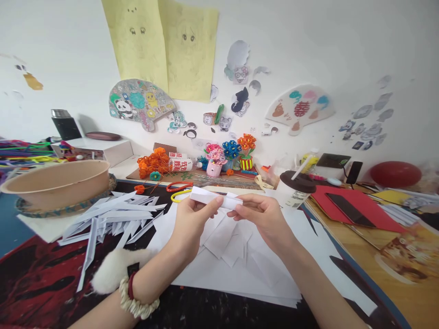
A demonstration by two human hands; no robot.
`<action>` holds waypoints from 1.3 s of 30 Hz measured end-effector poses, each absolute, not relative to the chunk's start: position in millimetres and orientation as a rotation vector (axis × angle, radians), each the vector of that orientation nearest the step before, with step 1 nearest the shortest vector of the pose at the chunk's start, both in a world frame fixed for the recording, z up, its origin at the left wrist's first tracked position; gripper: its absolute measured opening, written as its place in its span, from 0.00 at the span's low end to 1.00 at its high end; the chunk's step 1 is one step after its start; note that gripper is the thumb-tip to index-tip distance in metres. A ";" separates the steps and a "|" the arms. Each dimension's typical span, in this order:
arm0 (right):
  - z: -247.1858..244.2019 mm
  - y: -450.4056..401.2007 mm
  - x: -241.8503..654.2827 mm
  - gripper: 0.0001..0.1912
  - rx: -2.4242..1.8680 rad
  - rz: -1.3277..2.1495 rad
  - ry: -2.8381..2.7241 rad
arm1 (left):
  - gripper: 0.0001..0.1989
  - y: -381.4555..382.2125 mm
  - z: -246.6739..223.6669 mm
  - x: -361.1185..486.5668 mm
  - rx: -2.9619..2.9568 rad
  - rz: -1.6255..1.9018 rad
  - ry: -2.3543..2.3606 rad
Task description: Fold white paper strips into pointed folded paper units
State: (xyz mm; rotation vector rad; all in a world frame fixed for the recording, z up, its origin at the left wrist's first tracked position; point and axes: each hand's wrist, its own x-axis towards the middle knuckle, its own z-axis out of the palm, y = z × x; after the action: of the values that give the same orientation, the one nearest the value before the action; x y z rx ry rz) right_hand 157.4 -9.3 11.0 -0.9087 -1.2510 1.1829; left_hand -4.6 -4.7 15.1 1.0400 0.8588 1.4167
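My left hand (194,217) and my right hand (264,219) pinch a folded white paper strip (206,196) between them, raised over the table. The left thumb lies along the strip's front face, and the right fingers grip its other end. Below them several loose white paper pieces (228,246) rest on larger white sheets (254,274). To the left sits a pile of folded paper strips (113,214). Scissors with a red and a yellow handle (180,196) lie just behind my left hand, their blades hidden.
A beige basin (58,180) stands at the left, near a white fluffy object (113,269) by my left wrist. A lidded cup with a straw (295,189) is close beyond my right hand. Orange craft flowers (154,162) and a red folder (356,208) lie farther out.
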 end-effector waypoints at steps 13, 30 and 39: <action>11.6 -11.4 155.9 0.09 -0.910 1.161 -1.272 | 0.13 -5.4 15.1 -4.2 1.055 1.410 0.917; 11.0 -11.1 156.2 0.10 -0.896 1.160 -1.278 | 0.13 -5.8 14.6 -3.7 1.020 1.412 0.877; 8.8 -10.5 156.2 0.10 -0.892 1.097 -1.296 | 0.14 -5.0 11.9 -4.6 1.035 1.380 0.880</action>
State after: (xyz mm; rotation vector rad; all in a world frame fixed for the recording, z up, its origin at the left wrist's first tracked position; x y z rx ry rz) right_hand 156.2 -10.5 8.8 -0.8921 -1.2961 1.0972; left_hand -4.6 -5.0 11.9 1.0349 0.8803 1.3805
